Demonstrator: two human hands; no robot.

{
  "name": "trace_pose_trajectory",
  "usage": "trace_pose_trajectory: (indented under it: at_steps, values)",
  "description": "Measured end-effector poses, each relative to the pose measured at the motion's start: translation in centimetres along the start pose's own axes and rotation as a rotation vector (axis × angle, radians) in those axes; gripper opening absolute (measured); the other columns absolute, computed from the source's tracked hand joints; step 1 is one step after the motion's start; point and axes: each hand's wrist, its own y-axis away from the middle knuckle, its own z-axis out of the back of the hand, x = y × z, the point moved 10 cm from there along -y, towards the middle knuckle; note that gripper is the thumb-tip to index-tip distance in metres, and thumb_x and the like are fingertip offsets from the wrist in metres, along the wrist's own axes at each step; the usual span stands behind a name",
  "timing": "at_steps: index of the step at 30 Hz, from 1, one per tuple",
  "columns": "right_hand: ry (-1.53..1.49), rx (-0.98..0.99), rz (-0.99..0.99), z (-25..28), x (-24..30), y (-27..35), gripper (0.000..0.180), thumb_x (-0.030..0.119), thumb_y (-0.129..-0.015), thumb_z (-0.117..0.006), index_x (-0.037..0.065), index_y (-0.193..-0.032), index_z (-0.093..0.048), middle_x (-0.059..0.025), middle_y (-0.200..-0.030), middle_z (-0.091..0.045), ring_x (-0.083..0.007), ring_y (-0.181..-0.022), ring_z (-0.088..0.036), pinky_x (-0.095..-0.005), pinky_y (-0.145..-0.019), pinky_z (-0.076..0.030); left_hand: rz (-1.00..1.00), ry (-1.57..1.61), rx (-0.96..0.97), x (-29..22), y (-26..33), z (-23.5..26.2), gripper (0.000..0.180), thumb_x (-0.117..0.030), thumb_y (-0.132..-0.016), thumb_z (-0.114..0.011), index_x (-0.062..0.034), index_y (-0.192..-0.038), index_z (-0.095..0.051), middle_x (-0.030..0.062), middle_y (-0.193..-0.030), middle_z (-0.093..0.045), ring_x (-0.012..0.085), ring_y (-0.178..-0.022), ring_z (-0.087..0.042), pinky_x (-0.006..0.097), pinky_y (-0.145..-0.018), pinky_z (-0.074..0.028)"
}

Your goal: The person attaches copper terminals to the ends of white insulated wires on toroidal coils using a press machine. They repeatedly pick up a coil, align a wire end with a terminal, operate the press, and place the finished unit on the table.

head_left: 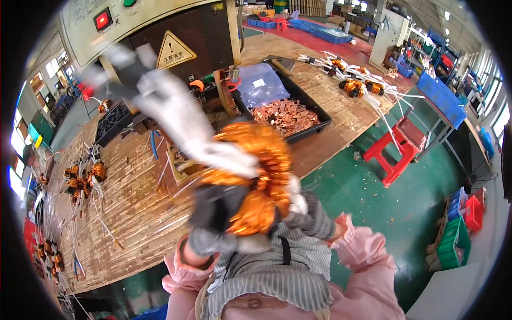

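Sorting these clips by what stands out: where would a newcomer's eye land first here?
Likely first on the big, blurred orange coil at the centre, held up before the striped apron, its thick white wires sweeping up and left. Next might come the yellow triangle sign on the machine at upper left. The red stool on the green floor at right also jumps out.

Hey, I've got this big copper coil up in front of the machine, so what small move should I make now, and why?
I'd probably steady the copper-wound coil and let its white leads settle: both look smeared by motion, and the leads stretch across the view of the machine.
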Motion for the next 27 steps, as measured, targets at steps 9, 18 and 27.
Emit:
trace_pose_trajectory:
  at_steps: [9,18,27]
  values:
    - [-0.042,-0.819,-0.123,18.9,-3.1,10.3,0.041,0.039,-0.072,-0.066,0.005,-0.088,-0.048,0.0013,-0.055,-0.047,-0.0091,-0.041,-0.044,-0.0225,-0.036,-0.034,0.220,-0.060,0.143,6.7,2.6,-7.8,0.061,-0.038,-0.066,-0.068,-0.0072,-0.114,-0.047,0.0181,-0.107,-0.048,0.0339,-0.099,-0.048,0.037,-0.085,-0.040]
    - [0.434,-1.046,-0.012,36.8,-6.5,1.7,0.026,0.032,-0.081,-0.056,0.007,-0.076,-0.053,0.0039,-0.056,-0.043,-0.0041,-0.047,-0.039,-0.0221,-0.040,-0.030,0.366,-0.642,0.006,13.2,11.1,-5.0,0.064,-0.034,-0.058,-0.069,-0.0114,-0.113,-0.045,0.0160,-0.109,-0.046,0.0385,-0.102,-0.043,0.046,-0.084,-0.039]
    - [1.233,-1.090,-0.214,52.7,-1.7,-15.7,0.039,0.035,-0.078,-0.058,0.002,-0.099,-0.057,-0.0154,-0.092,-0.061,-0.0270,-0.086,-0.058,-0.0344,-0.075,-0.044,0.392,-0.609,0.004,13.9,9.0,-5.3,0.058,-0.039,-0.057,-0.069,-0.0116,-0.105,-0.050,0.0138,-0.106,-0.048,0.0365,-0.100,-0.046,0.046,-0.081,-0.040]
